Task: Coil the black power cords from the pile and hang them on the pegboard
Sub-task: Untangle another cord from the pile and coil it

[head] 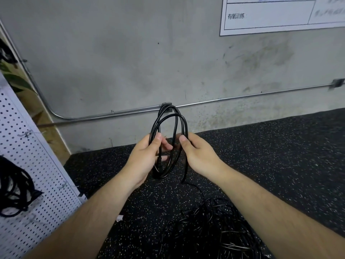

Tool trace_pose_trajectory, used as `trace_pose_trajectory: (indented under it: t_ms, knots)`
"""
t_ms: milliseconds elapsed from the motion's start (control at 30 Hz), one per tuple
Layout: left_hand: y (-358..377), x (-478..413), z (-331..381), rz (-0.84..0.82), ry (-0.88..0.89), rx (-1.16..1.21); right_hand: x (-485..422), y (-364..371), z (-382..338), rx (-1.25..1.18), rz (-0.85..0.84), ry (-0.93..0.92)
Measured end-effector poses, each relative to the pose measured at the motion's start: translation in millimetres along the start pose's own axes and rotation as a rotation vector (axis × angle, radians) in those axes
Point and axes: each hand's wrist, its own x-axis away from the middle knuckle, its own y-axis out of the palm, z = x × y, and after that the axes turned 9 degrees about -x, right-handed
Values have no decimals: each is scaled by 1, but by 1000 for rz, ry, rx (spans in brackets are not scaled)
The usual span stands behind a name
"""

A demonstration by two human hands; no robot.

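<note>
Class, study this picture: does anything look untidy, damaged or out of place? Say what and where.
A tangled pile of black cords sprawls on the speckled floor, lower right; one strand trails up to the coil held in the left hand and right hand. The wall is blotched with stains.

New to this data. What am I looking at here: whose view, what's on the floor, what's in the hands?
No robot: a person's two bare hands, filmed by one wide-angle camera worn on the head, looking down. The left hand grips a black cord wound into a few loops; the right hand pinches the loops' other side. The cord's tail runs down to a pile of tangled black cords on the speckled floor. At left stands a white pegboard with coiled cords hung on it.
</note>
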Motion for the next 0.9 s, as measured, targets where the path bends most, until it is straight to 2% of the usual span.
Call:
trace_pose_trajectory:
  t_ms: [167,300,433,567,700,800,900]
  knots:
    - [1,2,4,-86,-12,193,-2,-2,-2,-212,-22,94]
    - [-2,0,0,-22,-45,30,-5,-6,-5,-336,-26,149]
    - [0,2,7,-200,-82,324,-8,-9,-5,-283,14,110]
    - [1,5,15,-367,-132,433,-10,-8,-4,-285,18,116]
    - [2,6,17,-382,-75,548,-11,-7,-2,-373,2,143]
    - [0,3,23,-316,-2,619,-5,-10,13,-355,-100,174]
    - [-10,-2,31,-229,51,646,12,-9,37,-70,-362,236]
